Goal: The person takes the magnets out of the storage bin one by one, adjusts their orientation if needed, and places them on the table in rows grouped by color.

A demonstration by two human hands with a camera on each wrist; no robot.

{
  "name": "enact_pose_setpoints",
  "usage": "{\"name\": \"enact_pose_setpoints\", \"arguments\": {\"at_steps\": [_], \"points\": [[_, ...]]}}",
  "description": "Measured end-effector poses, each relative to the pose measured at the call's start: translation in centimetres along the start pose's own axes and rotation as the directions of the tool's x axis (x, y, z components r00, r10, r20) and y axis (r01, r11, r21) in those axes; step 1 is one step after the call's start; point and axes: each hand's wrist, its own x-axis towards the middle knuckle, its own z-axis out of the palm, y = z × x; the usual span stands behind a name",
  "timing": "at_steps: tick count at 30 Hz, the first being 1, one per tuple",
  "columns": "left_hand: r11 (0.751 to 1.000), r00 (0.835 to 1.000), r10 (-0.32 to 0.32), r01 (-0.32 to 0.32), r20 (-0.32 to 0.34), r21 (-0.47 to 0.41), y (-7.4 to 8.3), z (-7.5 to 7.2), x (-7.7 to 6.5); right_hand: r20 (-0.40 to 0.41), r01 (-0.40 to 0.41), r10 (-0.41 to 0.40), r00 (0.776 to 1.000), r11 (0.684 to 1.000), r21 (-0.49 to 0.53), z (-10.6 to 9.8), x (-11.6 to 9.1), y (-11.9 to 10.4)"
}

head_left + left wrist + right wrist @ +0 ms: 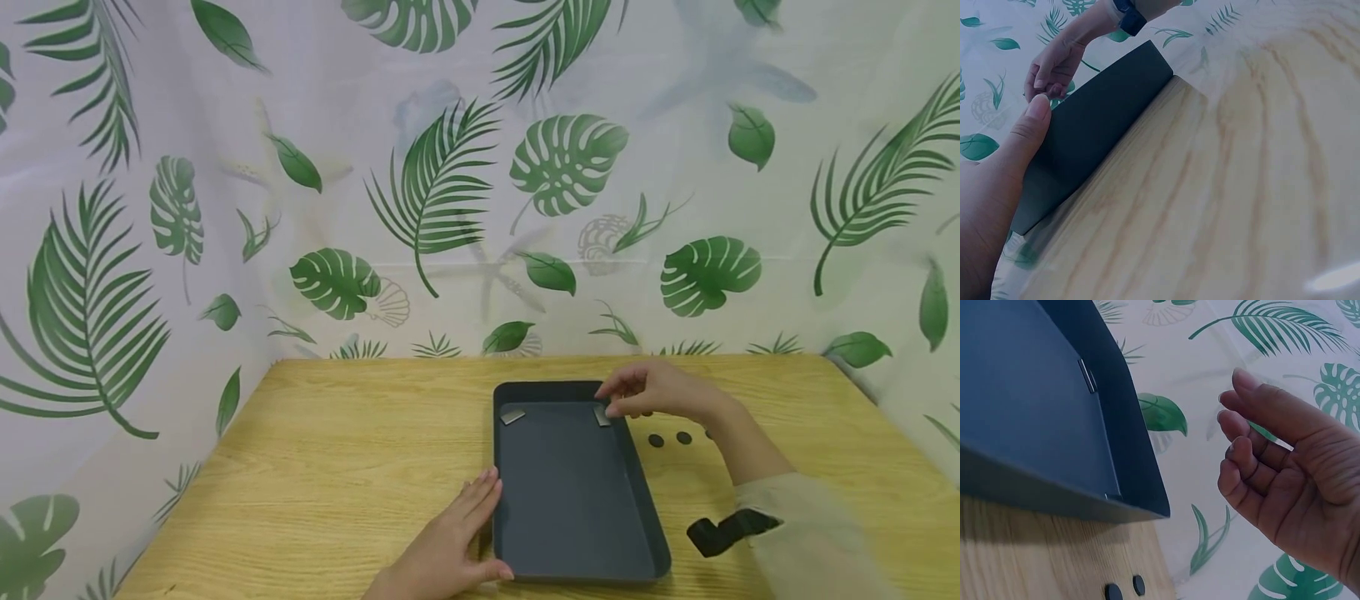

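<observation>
A dark grey rectangular tray (570, 492) lies on the wooden table. My left hand (453, 533) touches its left wall with straight fingers, the thumb at the near left corner; in the left wrist view that thumb (1032, 128) lies against the tray's wall (1097, 119). Inside, a small silvery flat piece (513, 417) sits at the far left corner and a similar piece (602, 416) at the far right. Over the far right corner is my right hand (667, 392), near that second piece. The right wrist view shows its fingers (1244, 456) loosely bent, nothing visible between them.
Several small black discs (656, 440) lie on the table (360, 467) right of the tray. A black strap (731, 532) is on the right sleeve. Behind the table hangs a white leaf-patterned cloth (465, 317).
</observation>
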Motion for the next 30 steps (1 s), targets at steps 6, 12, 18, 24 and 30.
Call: {"name": "enact_pose_setpoints", "arguments": {"at_steps": [6,12,18,24,30], "points": [[1.0,1.0,-0.008,0.008,0.008,0.002,-0.1,0.1,-0.2,0.01,0.014,-0.014,1.0,1.0,0.01,0.7,1.8,-0.2],[1.0,1.0,-0.017,0.017,0.019,-0.015,-0.1,0.2,-0.3,0.014,0.027,-0.028,1.0,0.999,0.035,1.5,3.3,-0.2],[1.0,1.0,-0.003,0.003,0.009,0.008,-0.4,0.3,-0.2,0.007,0.046,-0.046,0.999,0.998,0.047,2.6,4.9,-0.3],[1.0,1.0,-0.011,0.011,0.011,0.001,-0.4,0.3,-0.2,-0.006,0.074,-0.073,0.997,0.995,0.07,4.0,6.6,0.2],[1.0,1.0,0.01,-0.011,0.011,0.023,-0.4,0.3,-0.2,-0.035,0.07,-0.067,0.997,0.995,0.075,5.6,7.9,0.7]]}}
